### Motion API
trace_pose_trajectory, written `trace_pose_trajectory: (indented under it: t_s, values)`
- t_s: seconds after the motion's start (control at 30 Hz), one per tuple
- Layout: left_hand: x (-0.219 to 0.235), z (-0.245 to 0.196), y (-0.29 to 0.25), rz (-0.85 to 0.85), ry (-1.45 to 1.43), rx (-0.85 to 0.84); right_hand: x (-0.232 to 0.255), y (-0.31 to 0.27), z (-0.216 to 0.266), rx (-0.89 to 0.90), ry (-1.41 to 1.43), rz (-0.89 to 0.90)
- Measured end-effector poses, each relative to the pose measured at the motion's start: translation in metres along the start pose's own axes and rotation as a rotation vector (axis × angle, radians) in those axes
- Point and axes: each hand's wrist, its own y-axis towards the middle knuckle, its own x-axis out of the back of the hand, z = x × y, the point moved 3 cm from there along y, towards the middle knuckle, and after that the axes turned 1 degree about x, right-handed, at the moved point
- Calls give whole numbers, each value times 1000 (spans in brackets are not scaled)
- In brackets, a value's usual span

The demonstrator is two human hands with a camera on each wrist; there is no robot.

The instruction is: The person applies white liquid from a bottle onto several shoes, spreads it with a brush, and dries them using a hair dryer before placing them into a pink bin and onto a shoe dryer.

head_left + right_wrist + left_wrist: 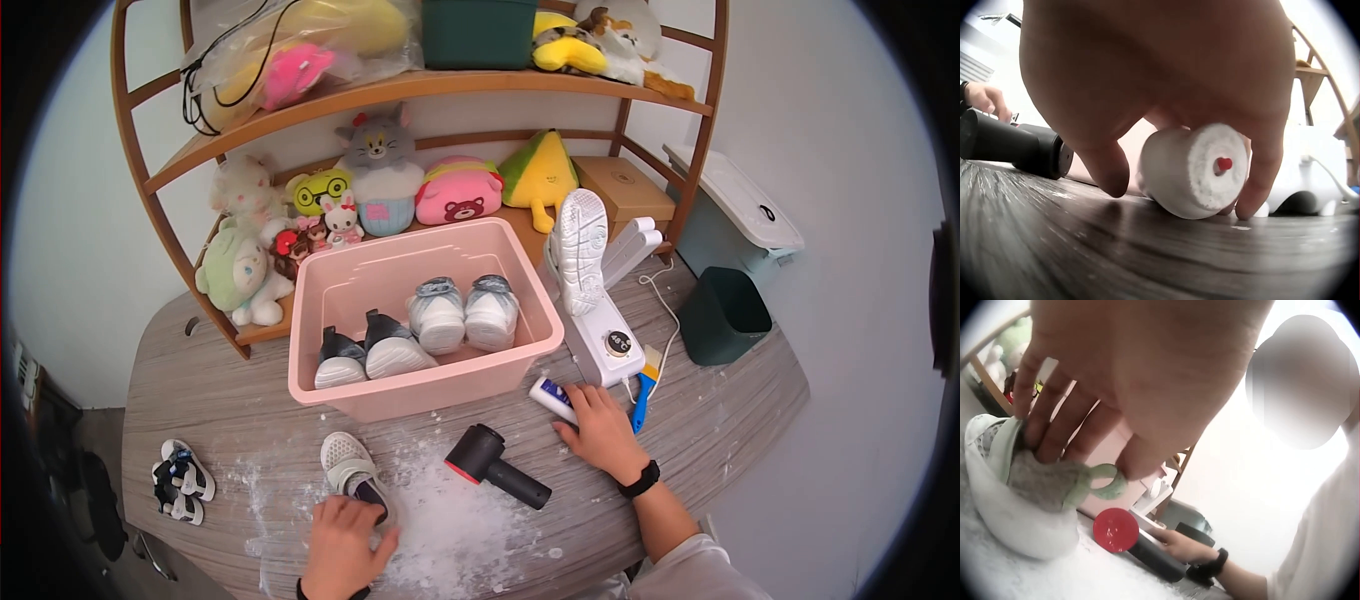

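Observation:
My left hand (340, 550) is at a small light shoe (345, 465) on the table; its fingers touch the opening of the shoe (1019, 506), and the thumb is beside the green heel loop (1109, 481). A white bottle (552, 398) lies on its side under my right hand (605, 440). In the right wrist view, fingers come down along one side of the bottle (1194, 172), while the thumb stands a little apart on the other side. Between the hands lies a black handheld device (495, 466) with a red rim.
Behind stands a pink bin (430, 395) holding several shoes. A white shoe (582, 250) sits on a white dryer (605, 345), with a blue-handled brush (645, 398) and dark green bin (725, 320) to the right. Small shoes (183, 480) lie left. White powder (450, 530) covers the front.

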Motion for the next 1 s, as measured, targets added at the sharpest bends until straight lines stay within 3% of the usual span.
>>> trace_pose_trajectory:
  t_s: [0.1,0.17,0.23,0.3,0.33,0.37,0.4,0.43,0.53,0.63,0.77,0.93,1.0]
  values:
    - [-14,-13,-4,68,207,-70,9,-1,-5,8,103,-44]
    - [-24,-11,-4,87,210,-55,18,-4,-12,-36,156,-98]
    - [-30,-9,-6,126,152,-144,24,-7,-22,-75,211,-145]
    - [-35,-13,-7,167,82,-157,35,-10,-37,-150,93,-338]
    - [-35,-16,-7,204,7,-172,38,-12,-44,-149,100,-335]
    - [-34,-17,-5,207,11,-166,40,-15,-54,-258,42,-327]
    - [-31,-22,1,212,-20,-233,41,-19,-64,-366,-16,-317]
    - [-28,-24,2,216,-51,-297,40,-21,-70,-361,-8,-311]
    - [-34,-7,-3,211,-136,-248,25,-28,-95,-528,-152,-154]
    - [-24,5,-3,184,-87,-241,23,-27,-104,-610,-149,-126]
    - [-11,13,7,188,-10,-217,16,-27,-119,-609,-125,-109]
    - [-11,22,29,91,-194,-163,19,-26,-112,-604,-46,-179]
    - [-18,30,36,77,-239,-128,24,-23,-107,-605,131,-239]
